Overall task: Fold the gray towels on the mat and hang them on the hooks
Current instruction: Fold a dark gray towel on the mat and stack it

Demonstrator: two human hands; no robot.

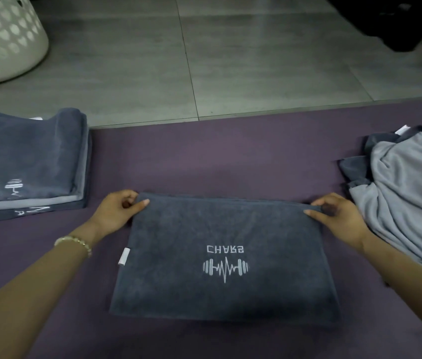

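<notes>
A dark gray towel (225, 288) with a white dumbbell logo lies folded flat in the middle of the purple mat (204, 156). My left hand (119, 211) pinches its far left corner between thumb and fingers. My right hand (336, 216) pinches the far right corner the same way. A stack of folded gray towels (26, 161) sits on the mat at the left. A loose heap of unfolded gray towels (406, 193) lies at the right edge.
A white perforated laundry basket (2, 40) stands on the gray tiled floor (230, 60) at the far left. A dark object (399, 19) occupies the far right corner. No hooks are in view.
</notes>
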